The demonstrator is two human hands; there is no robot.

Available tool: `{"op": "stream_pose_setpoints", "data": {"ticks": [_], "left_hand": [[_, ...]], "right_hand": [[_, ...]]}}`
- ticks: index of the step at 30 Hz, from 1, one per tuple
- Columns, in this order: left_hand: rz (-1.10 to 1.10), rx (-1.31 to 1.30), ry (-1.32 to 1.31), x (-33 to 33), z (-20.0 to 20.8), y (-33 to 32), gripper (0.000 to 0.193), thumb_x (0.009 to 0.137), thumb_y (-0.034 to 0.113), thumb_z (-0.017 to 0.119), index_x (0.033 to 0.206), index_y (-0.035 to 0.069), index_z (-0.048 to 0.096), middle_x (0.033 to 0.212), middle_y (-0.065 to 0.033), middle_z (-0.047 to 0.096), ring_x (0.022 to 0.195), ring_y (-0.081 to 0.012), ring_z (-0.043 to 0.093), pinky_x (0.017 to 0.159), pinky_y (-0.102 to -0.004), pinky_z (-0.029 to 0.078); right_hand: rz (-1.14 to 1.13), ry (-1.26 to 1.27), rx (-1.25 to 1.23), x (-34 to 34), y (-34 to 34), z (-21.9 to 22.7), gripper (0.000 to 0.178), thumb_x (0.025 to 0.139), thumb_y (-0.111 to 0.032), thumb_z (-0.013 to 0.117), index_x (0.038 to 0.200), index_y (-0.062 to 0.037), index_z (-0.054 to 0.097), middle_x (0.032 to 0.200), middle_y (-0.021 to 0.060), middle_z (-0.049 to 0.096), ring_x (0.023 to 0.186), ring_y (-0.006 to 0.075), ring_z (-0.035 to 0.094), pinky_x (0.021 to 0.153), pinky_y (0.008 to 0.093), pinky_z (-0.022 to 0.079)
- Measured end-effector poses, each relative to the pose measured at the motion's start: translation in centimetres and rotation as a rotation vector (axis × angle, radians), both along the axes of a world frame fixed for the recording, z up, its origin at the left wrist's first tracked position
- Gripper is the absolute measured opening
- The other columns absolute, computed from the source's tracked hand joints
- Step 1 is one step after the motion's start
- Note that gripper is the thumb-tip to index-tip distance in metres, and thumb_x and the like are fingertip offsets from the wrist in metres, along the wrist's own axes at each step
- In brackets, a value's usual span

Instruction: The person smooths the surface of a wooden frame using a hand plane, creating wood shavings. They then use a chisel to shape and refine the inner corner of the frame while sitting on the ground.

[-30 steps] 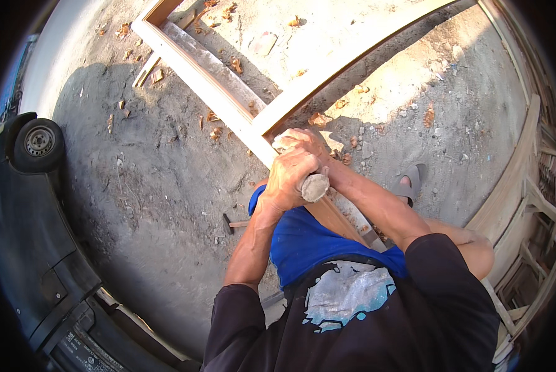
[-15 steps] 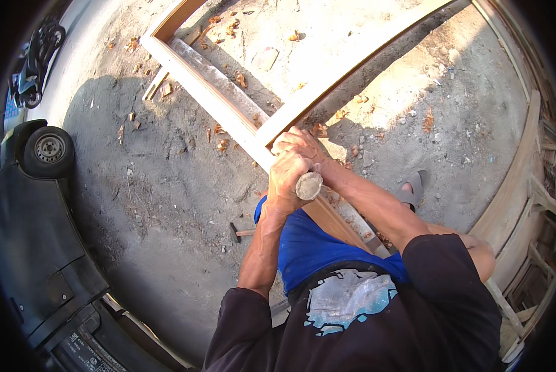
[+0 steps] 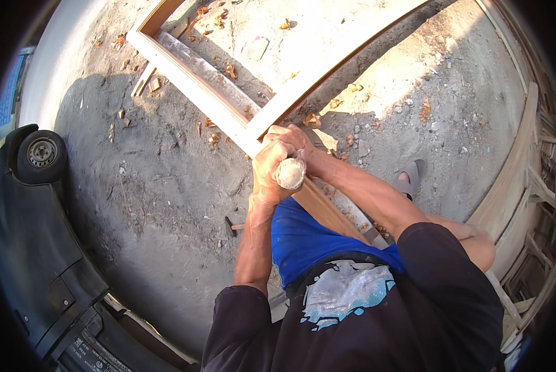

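Observation:
In my left hand (image 3: pixel 269 164) is the handle of a tool, gripped with closed fingers. The pale, round, worn butt of the handle (image 3: pixel 290 174) faces up; its working end is hidden below my hands. Just ahead, my right hand (image 3: pixel 293 139) is closed against the left one, low at the joint of a wooden frame (image 3: pixel 194 87). What its fingers hold cannot be made out. The frame's long beam runs from far left back under my hands, and a crosspiece (image 3: pixel 334 68) meets it at the joint.
A hammer (image 3: pixel 233 227) lies on the ground left of my left forearm. A dark vehicle with a wheel (image 3: pixel 42 152) stands at the left. Wood shavings (image 3: pixel 213 137) and scraps dot the dirt. Stacked timber frames (image 3: pixel 507 211) line the right side. My sandalled foot (image 3: pixel 410 178) is right of the beam.
The whole view has shifted slightly, so the frame and ground sit a little further left and up. Both hands remain closed at the joint, with the handle in the left.

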State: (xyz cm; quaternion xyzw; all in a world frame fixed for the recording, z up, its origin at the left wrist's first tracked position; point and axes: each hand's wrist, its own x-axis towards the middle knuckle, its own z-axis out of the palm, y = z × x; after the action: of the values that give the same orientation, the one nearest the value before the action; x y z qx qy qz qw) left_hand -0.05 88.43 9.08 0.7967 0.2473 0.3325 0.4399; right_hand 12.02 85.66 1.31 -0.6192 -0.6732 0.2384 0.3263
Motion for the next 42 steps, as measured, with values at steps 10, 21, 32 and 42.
{"op": "stream_pose_setpoints", "data": {"ticks": [10,21,32,42], "left_hand": [[-0.042,-0.301,-0.129,-0.2,1.5,-16.6,0.023,0.081,-0.005,0.078,0.081,0.006,0.057,0.072,-0.0075,0.057,0.064,-0.0215,0.056,0.061,-0.0342,0.047],[0.112,-0.753,-0.268,4.4,3.0,1.2,0.017,0.097,0.009,0.072,0.105,0.001,0.060,0.077,-0.0041,0.065,0.070,-0.0130,0.065,0.062,-0.0276,0.053],[0.561,-1.078,-0.255,1.4,-6.1,-7.2,0.016,0.092,0.003,0.072,0.091,0.005,0.056,0.069,-0.0040,0.058,0.053,-0.0147,0.059,0.048,-0.0282,0.047],[0.295,-0.303,-0.177,1.5,-0.5,10.8,0.016,0.091,-0.004,0.064,0.083,0.004,0.053,0.062,-0.0026,0.056,0.051,-0.0106,0.057,0.045,-0.0268,0.044]], "right_hand": [[0.088,0.071,-0.564,0.2,-19.3,1.5,0.019,0.086,-0.027,0.070,0.095,-0.0100,0.070,0.102,0.0086,0.069,0.092,0.0334,0.072,0.077,0.0462,0.057],[-0.029,0.249,-0.491,4.0,-7.6,7.2,0.030,0.091,-0.017,0.068,0.111,0.0045,0.061,0.094,0.0300,0.070,0.095,0.0484,0.068,0.082,0.0533,0.053],[0.089,-0.147,-0.448,1.0,-16.4,1.0,0.051,0.080,-0.034,0.082,0.117,-0.0015,0.068,0.110,0.0154,0.063,0.106,0.0366,0.061,0.087,0.0506,0.047],[-0.163,-0.196,0.040,-1.2,3.8,-0.6,0.015,0.086,-0.012,0.070,0.099,-0.0097,0.065,0.087,0.0095,0.058,0.086,0.0303,0.060,0.077,0.0438,0.048]]}}
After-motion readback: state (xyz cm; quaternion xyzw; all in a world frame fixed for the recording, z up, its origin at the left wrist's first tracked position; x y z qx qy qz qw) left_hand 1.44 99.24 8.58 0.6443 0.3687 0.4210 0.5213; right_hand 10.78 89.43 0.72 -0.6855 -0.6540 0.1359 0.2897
